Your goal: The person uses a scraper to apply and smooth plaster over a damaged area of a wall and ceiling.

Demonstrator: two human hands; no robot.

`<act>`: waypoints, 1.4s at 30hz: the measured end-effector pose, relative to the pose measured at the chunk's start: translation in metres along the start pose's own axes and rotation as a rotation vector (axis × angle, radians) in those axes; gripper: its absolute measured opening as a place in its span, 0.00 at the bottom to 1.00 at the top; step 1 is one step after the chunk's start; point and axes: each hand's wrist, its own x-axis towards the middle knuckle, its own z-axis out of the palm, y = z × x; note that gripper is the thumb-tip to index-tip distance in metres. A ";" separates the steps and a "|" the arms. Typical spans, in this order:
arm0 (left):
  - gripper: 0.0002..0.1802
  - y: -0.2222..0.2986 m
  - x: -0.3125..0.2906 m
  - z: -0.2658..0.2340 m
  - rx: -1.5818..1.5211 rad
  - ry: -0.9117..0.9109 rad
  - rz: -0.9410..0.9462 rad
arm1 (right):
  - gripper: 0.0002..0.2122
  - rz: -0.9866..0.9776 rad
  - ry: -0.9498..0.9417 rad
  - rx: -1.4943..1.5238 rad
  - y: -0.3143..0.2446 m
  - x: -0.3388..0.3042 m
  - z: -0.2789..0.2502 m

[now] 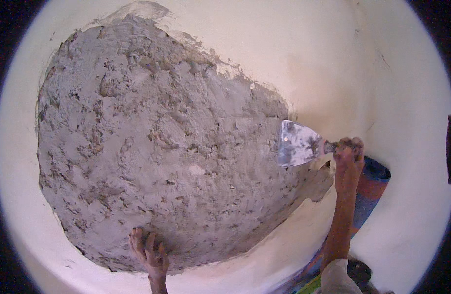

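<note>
right hand (349,149) has a solid grip on the scraper (299,144), left hand (151,252) just loosely spread at the rough grey patch (201,115)

No text, label, brand, number or sign can be read anywhere, near or far; no legible marking is shown on the broad, flared, silver metal scraper (300,144) at the right.

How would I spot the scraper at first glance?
Find the large rough grey patch on the pale wall. At its right edge, the right hand grips the scraper. What sets it apart: broad, shiny metal against dull, pitted grey.
</note>
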 end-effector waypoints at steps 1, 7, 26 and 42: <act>0.19 0.003 0.002 0.000 -0.016 -0.006 0.014 | 0.12 -0.053 0.110 0.064 0.005 0.009 0.000; 0.20 0.004 0.006 -0.015 0.005 -0.100 0.033 | 0.13 -0.142 0.059 -0.103 0.010 0.022 0.002; 0.25 0.008 0.010 -0.024 0.007 -0.129 0.073 | 0.14 -0.159 0.144 0.022 0.012 0.005 0.145; 0.28 -0.010 -0.013 -0.064 0.003 -0.193 -0.013 | 0.20 -0.037 0.217 0.017 0.002 0.002 0.163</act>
